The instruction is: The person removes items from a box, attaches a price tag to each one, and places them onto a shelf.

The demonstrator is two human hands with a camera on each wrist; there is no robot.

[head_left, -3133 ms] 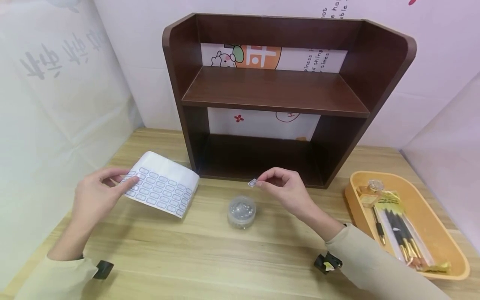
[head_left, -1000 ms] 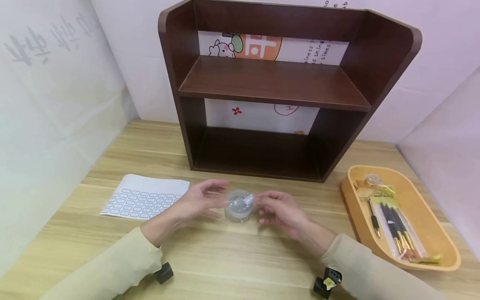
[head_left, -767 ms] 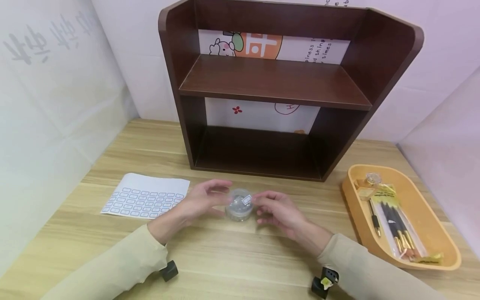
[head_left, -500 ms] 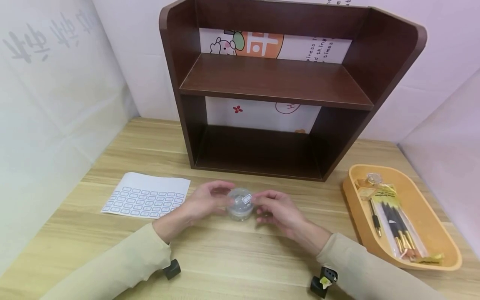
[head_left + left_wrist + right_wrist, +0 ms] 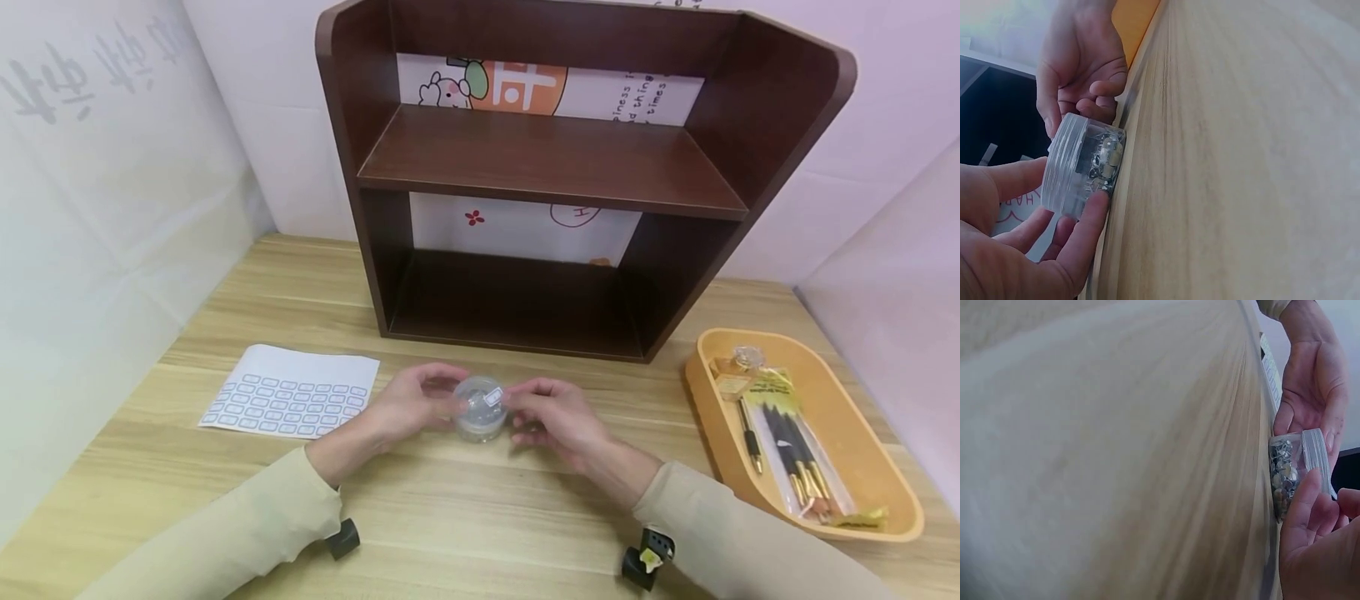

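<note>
A round clear plastic jar with a ridged lid stands on the table in front of the shelf. Small shiny metal pieces, like thumbtacks, fill part of it in the right wrist view. My left hand holds the jar from the left, fingers at its side and thumb at the lid. My right hand pinches a small blue-edged white label sticker by its right end, over the lid top. Whether the sticker lies fully flat cannot be told. The label sheet lies left of my left hand.
A dark brown two-tier shelf stands behind the jar. At the right, an orange tray holds a perfume bottle, a pen and a packet of brushes. White sheeting hangs round the table.
Since the earliest frame, my left hand has put the label sheet down on the table and moved right to the jar. My right hand has brought the sticker down to the lid.
</note>
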